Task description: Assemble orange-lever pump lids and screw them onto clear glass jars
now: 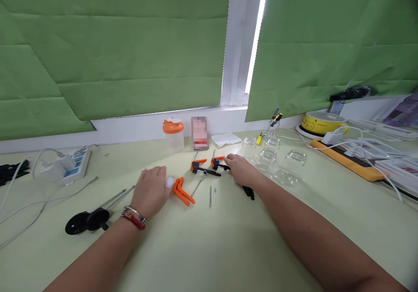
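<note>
The right hand (241,170) reaches over the counter (228,248), fingers bent at the end of an orange-and-black clamp (217,163); from here I can't tell whether they grip it. A second clamp (197,167) lies just beside. The left hand (152,190) is half curled next to a white round piece (170,182) and an orange V-shaped part (183,192); its grasp is hidden from me too. A careless sweep of either palm could roll the loose metal rod (210,196) or lose the tiny metal bit (215,190) beside it. The right forearm passes near the clear glasses (268,156), so an elbow swung outward might knock one over.
</note>
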The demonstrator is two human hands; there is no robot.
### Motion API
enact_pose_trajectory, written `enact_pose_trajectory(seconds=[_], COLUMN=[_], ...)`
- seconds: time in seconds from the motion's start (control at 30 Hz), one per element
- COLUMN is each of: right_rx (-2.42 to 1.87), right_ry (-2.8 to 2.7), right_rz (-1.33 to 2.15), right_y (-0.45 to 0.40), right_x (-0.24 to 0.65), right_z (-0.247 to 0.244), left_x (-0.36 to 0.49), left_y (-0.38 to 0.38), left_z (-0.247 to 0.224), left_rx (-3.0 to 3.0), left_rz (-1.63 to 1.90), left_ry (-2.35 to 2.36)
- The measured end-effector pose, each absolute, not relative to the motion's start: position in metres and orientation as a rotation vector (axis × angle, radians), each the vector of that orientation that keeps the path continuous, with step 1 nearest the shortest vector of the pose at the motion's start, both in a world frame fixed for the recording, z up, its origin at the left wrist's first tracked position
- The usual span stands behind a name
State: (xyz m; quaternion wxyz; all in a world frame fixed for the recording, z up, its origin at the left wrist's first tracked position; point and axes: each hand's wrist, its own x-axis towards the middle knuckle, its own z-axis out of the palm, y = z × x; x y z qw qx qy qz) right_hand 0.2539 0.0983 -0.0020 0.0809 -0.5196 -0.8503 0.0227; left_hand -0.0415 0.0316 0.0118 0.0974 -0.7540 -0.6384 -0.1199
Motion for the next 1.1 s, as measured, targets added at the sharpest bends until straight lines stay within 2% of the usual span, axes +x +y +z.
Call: enact_pose_trajectory(seconds=[0.17,0.27,0.43,0.73,1.0,1.1], right_rx=[-1.304,-1.117,-0.888,-0.871,-1.324,-1.418], right_ry=[-2.59,-2.738,-2.98,-3.024,-2.637,-2.612], right_rz=[0.076,0.088,0.024,-0.004,0.363,0.375], right_y=[0.076,0.059,0.033,0.021,0.026,0.024], right_x=[0.238,0.219,0.193,0.184,0.164,0.155], right_z=[0.012,0.012,0.004,0.0,-0.004,-0.001], left_x=[-0.103,-0.128,-0.126,-0.099,-0.051,-0.04], left_y=[0.031,0.031,0.033,0.02,-0.003,-0.006], left_z=[0.05,0.049,0.039,0.04,0.056,0.047], left_rx=[-1.892,-1.878,-1.957,-2.34,-3.13,-3.343], left_rz=[0.041,0.278,0.411,0.368,0.192,0.195], left_ry=[-2.357,-2.517,-2.536,-2.255,-1.928,-1.831])
